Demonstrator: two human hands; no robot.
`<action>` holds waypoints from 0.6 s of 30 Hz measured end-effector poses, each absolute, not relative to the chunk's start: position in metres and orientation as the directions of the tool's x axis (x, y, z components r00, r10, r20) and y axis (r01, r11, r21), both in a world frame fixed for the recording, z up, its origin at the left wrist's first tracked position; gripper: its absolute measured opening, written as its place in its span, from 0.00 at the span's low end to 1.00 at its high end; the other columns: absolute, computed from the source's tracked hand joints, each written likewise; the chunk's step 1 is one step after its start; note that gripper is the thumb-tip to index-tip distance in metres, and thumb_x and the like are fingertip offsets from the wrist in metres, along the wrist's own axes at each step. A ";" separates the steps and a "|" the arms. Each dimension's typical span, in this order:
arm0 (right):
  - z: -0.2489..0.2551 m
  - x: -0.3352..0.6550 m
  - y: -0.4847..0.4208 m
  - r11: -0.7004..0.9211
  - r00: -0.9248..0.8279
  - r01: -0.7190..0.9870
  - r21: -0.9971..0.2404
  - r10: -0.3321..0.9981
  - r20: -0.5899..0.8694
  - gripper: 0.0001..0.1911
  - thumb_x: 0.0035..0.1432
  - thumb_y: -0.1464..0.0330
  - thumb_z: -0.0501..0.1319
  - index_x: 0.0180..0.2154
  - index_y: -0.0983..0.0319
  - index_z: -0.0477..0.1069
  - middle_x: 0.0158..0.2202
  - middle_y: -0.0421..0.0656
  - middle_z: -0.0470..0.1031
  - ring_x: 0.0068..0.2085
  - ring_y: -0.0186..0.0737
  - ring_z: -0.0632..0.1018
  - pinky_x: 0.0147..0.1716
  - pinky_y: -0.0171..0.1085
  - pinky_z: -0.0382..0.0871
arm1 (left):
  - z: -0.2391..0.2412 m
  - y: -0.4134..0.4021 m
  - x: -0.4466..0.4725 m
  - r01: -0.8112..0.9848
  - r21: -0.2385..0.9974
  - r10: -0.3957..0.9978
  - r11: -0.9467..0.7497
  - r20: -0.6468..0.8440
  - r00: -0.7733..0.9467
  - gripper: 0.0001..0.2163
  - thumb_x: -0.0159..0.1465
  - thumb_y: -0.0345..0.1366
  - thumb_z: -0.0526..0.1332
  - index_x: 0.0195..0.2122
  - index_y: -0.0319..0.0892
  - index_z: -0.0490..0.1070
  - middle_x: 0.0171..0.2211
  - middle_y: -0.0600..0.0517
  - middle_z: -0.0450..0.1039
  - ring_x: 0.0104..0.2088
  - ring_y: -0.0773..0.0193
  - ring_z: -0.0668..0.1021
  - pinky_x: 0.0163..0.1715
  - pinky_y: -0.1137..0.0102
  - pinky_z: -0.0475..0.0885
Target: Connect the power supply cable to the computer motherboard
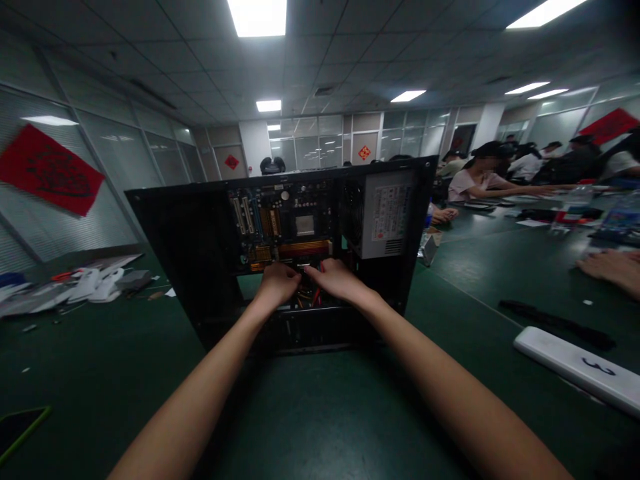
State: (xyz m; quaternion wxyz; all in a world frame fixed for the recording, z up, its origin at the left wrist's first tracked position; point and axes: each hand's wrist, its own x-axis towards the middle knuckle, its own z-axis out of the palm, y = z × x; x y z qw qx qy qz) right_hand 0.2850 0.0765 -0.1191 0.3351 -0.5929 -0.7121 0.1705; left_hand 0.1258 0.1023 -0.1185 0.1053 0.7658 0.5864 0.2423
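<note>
An open black computer case (333,327) stands on the table in front of me. Inside it are a motherboard (320,212) and a silver power supply (387,213) with a label. Both hands reach in at the motherboard's lower edge. My left hand (277,283) is closed, its fingertips curled out of sight. Facing it, my right hand (337,277) is closed too, its thumb pointing left beside a small pale piece. Red and orange cables (311,297) hang between and below the hands. What the fingertips grip is hidden.
On the green table (320,413), scraps and white parts (100,283) lie at left. A green-edged dark object (23,427) is at lower left. At right are a white bar marked 3 (580,367), a black strap (555,320), bottles (573,207) and other people's hands (613,270).
</note>
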 end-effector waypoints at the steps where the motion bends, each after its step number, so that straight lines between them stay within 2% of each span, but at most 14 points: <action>1: -0.119 0.285 0.076 0.244 -0.079 0.727 -0.642 0.958 0.275 0.20 0.66 0.58 0.57 0.43 0.67 0.78 0.44 0.54 0.80 0.46 0.48 0.80 0.40 0.34 0.67 | -0.119 0.103 0.126 0.847 0.444 0.948 -0.291 0.250 0.195 0.12 0.62 0.36 0.59 0.32 0.40 0.83 0.27 0.47 0.81 0.30 0.61 0.79 0.33 0.70 0.67; 13: -0.120 0.285 0.079 0.265 -0.107 0.722 -0.639 0.955 0.275 0.21 0.66 0.58 0.55 0.44 0.68 0.78 0.46 0.56 0.80 0.49 0.52 0.80 0.41 0.37 0.67 | -0.115 0.103 0.128 0.855 0.441 0.956 -0.274 0.225 0.190 0.12 0.62 0.37 0.60 0.33 0.39 0.83 0.28 0.46 0.81 0.30 0.60 0.79 0.32 0.70 0.67; 18: -0.119 0.284 0.079 0.270 -0.100 0.720 -0.639 0.952 0.289 0.20 0.66 0.59 0.56 0.45 0.67 0.78 0.46 0.56 0.80 0.49 0.50 0.79 0.40 0.36 0.67 | -0.112 0.101 0.127 0.844 0.466 0.958 -0.265 0.227 0.176 0.12 0.62 0.36 0.60 0.31 0.40 0.83 0.26 0.47 0.81 0.29 0.61 0.79 0.32 0.71 0.67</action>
